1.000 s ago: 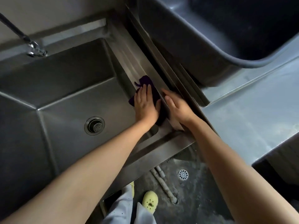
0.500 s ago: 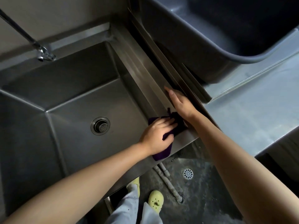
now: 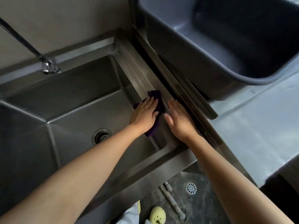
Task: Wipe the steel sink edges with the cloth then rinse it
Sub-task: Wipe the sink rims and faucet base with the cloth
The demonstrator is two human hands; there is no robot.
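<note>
A dark purple cloth (image 3: 157,98) lies on the right edge of the steel sink (image 3: 139,73), draped partly over the inner wall. My left hand (image 3: 144,114) presses flat on the cloth, fingers pointing away from me. Just to the right, my right hand (image 3: 178,118) rests flat on the same rim, fingers spread, holding nothing. The basin is dry-looking, with a round drain (image 3: 101,136) in its floor. A faucet spout (image 3: 48,68) hangs over the sink's back left corner.
A large grey plastic tub (image 3: 210,50) stands on the steel counter (image 3: 258,126) right of the sink, past a raised steel divider. Below the sink's front edge I see the floor, a floor drain (image 3: 191,188), a pipe and my yellow shoe (image 3: 157,215).
My left hand has slid the cloth from the front right corner back up along the right rim. My right hand has stayed on the rim beside it.
</note>
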